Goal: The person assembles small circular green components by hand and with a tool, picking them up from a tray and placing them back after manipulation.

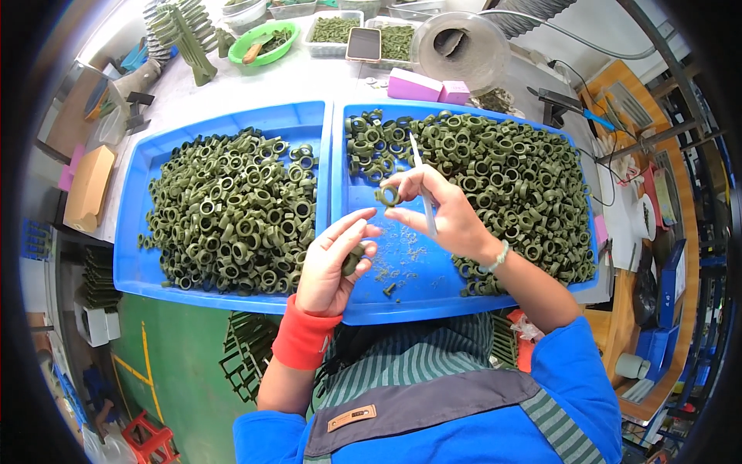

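My right hand [448, 213] is over the right blue tray. It pinches a small dark-green ring [388, 196] between thumb and fingertip. A slim, pale, pen-like tool [424, 182] with a pointed upper end also lies in this hand, slanting across the fingers. My left hand [332, 263], with a red wristband [304, 338] below it, is just to the left. Its fingers curl round another dark-green piece [353, 260], partly hidden in the palm. The left fingertips are close to the pinched ring; whether they touch it I cannot tell.
Heaped green rings [239, 209] fill much of the left blue tray [135, 267]; more rings [518, 178] lie in the right tray [402, 309]. Green scraps litter its floor. Behind are pink blocks [415, 85], a phone [364, 44], a green bowl [290, 48] and clear tubs [313, 48].
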Demonstrator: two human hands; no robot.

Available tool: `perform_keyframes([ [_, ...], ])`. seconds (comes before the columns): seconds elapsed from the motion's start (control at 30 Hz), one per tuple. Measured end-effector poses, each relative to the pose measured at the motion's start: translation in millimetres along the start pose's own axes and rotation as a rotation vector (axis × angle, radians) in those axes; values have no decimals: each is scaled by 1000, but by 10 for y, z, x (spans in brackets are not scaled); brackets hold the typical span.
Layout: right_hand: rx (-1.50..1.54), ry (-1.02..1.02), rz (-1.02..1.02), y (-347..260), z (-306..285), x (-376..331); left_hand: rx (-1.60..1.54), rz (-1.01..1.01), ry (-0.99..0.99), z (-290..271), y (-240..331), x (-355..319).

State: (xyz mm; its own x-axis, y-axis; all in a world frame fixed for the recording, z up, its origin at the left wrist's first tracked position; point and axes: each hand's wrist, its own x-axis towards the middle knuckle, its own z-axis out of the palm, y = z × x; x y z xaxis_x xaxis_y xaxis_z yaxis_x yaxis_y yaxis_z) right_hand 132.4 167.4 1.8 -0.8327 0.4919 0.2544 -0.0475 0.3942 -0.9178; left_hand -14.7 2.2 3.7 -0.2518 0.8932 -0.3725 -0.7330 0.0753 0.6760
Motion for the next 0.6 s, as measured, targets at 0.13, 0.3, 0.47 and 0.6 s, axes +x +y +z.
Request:
perform_keyframes([
  [0.13,289,-50,49,-207,62,-167,-125,-143,-30,66,-82,17],
  [0.3,288,-18,1,-147,114,-263,-96,-81,-135,111,-97,-2],
  [0.47,239,34,-26,-163,157,-297,100,103,-22,102,-137,-31],
  [0.6,234,45,94,-172,114,-294,329,297,-14,99,-133,-31],
])
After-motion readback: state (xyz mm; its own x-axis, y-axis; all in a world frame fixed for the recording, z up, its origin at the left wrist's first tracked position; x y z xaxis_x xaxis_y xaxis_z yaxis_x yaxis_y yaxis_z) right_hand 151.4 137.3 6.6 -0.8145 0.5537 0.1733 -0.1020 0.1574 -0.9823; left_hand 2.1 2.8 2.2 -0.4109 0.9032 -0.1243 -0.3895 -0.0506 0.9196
